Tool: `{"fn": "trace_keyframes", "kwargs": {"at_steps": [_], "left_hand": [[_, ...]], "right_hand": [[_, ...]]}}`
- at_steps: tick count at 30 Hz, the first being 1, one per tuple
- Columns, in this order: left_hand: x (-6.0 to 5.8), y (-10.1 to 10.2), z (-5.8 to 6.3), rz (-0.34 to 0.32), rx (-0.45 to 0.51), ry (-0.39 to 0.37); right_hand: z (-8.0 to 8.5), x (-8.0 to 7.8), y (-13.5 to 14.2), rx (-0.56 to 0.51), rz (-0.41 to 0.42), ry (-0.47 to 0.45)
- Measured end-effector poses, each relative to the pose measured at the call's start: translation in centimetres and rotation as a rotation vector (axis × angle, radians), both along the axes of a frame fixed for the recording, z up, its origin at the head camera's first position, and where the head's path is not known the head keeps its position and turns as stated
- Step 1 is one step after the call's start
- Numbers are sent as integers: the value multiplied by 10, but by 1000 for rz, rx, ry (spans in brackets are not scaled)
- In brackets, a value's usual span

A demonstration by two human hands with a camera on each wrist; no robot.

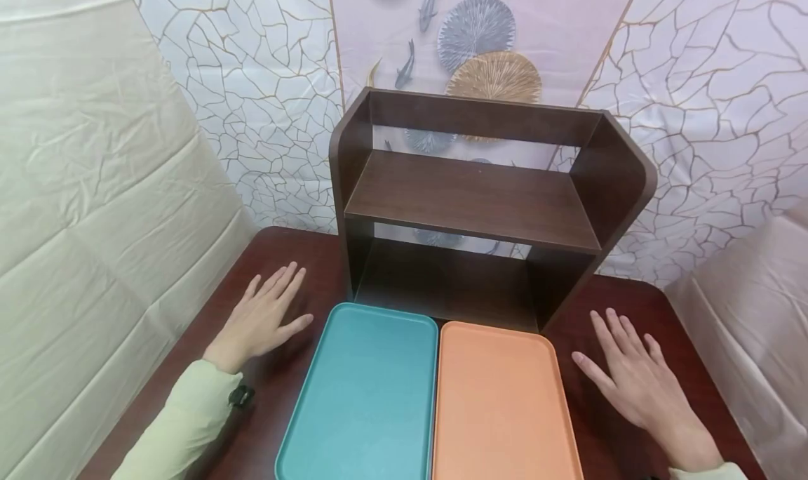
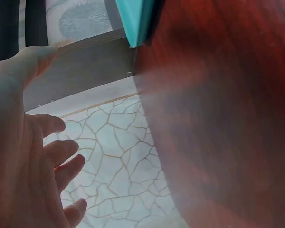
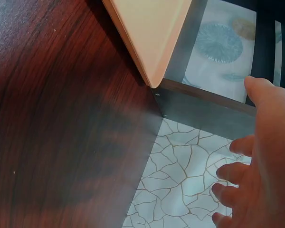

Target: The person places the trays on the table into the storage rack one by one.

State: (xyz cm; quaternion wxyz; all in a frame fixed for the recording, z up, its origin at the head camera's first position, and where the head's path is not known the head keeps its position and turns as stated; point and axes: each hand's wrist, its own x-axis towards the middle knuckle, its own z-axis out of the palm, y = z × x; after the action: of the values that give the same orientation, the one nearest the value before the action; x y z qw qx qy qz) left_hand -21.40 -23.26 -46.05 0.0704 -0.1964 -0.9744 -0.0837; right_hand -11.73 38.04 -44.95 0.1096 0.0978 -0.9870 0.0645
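My left hand [image 1: 260,322] hovers over the table left of a teal tray [image 1: 366,389], fingers spread and holding nothing. On the other side, my right hand [image 1: 634,375] is also spread and holds nothing, just right of an orange tray [image 1: 501,403]. The two trays lie side by side, and their near ends run out of the head view. In the left wrist view, the fingers [image 2: 61,152] stand apart over the table's edge, with a corner of the teal tray above. The right wrist view has the orange tray's corner [image 3: 152,71] beyond the thumb.
A dark brown two-tier shelf [image 1: 473,196] stands behind the trays at the back of the dark red table [image 1: 303,248]. Patterned cloth [image 1: 265,80] hangs behind it. Pale cloth walls [image 1: 82,185] close in both sides. A dark wristband [image 1: 241,396] sits at my left cuff.
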Motion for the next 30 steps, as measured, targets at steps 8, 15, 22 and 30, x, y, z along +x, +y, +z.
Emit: {"fn": "trace_keyframes", "kwargs": {"at_steps": [8, 15, 22, 30], "left_hand": [[0, -5, 29, 2, -4, 23], [-4, 0, 74, -42, -20, 95], [-10, 13, 125, -111, -16, 120], [-20, 26, 190, -125, -3, 142]], "right_hand": [[7, -4, -4, 15, -10, -82], [12, -1, -5, -85, 10, -145], [10, -2, -5, -207, -58, -357], [6, 5, -15, -256, -135, -549]]}}
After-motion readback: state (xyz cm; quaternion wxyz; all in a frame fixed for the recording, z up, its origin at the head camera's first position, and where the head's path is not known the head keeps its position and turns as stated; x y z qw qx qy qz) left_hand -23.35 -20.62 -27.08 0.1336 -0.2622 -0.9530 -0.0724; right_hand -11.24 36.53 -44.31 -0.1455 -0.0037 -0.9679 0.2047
